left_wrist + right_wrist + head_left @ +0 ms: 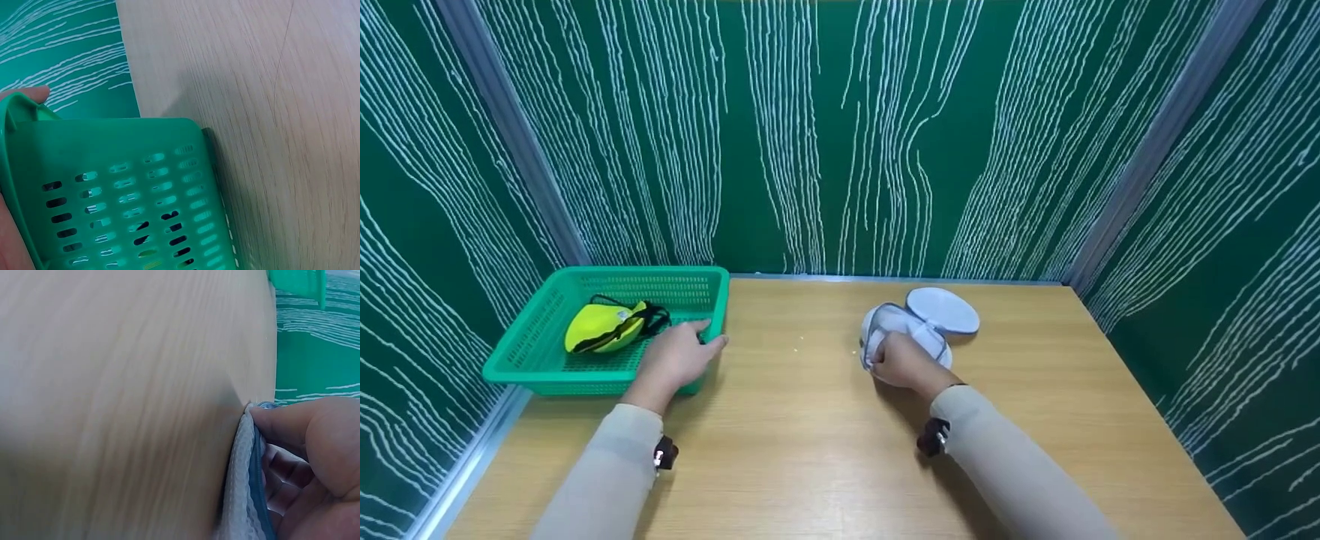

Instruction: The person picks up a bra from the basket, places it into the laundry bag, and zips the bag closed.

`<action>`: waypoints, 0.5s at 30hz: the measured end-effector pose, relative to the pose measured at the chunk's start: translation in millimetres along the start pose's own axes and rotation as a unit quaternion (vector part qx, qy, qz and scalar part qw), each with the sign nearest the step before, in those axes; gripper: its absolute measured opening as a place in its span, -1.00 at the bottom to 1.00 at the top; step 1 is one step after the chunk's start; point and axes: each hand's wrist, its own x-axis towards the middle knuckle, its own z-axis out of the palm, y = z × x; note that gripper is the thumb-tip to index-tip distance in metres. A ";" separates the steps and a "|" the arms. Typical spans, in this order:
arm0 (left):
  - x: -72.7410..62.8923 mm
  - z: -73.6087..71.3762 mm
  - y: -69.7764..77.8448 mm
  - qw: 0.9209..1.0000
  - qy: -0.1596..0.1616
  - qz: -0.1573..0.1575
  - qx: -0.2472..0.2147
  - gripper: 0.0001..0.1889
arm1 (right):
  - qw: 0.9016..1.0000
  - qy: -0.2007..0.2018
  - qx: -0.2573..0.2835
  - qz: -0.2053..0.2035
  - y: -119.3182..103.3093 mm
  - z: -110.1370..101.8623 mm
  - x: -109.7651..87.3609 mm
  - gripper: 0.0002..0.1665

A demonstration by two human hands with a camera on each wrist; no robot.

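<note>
Pinching edges — left hand on basket, right hand on white case — roomy table between

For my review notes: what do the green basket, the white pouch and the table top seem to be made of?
Green basket: likely moulded plastic, smooth, with regular slots.
White pouch: probably matte fabric; its side shows a bumpy, mesh-like texture.
Table top: wood or wood-look laminate, judging by its grain.

On the table we saw a basket at left, apparently a garment inside, and a case to its right.
</note>
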 end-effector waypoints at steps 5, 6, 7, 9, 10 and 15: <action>0.0 0.7 -1.3 1.000 -0.002 -0.004 -0.006 -0.18 | 1.000 -0.004 0.000 -0.005 -7.5 2.0 -3.5 -0.77; 0.0 1.0 -1.6 1.000 -0.002 -0.005 -0.008 -0.18 | 1.000 -0.003 -0.001 -0.007 -8.6 2.5 -4.6 -0.78; 0.0 1.3 -1.8 1.000 -0.003 -0.005 -0.008 -0.17 | 1.000 -0.002 -0.002 -0.010 -9.9 3.0 -5.4 -0.78; 0.4 1.7 -1.9 1.000 -0.002 -0.006 -0.008 -0.17 | 1.000 -0.005 0.000 -0.008 -12.4 4.5 -6.3 -0.77; 0.6 1.9 -1.9 1.000 -0.002 -0.005 -0.007 -0.17 | 1.000 -0.008 0.001 -0.008 -13.4 5.4 -6.1 -0.76; 1.8 2.2 -0.7 1.000 0.001 -0.001 0.003 -0.18 | 1.000 -0.018 0.001 -0.014 -17.1 9.0 -5.3 -0.78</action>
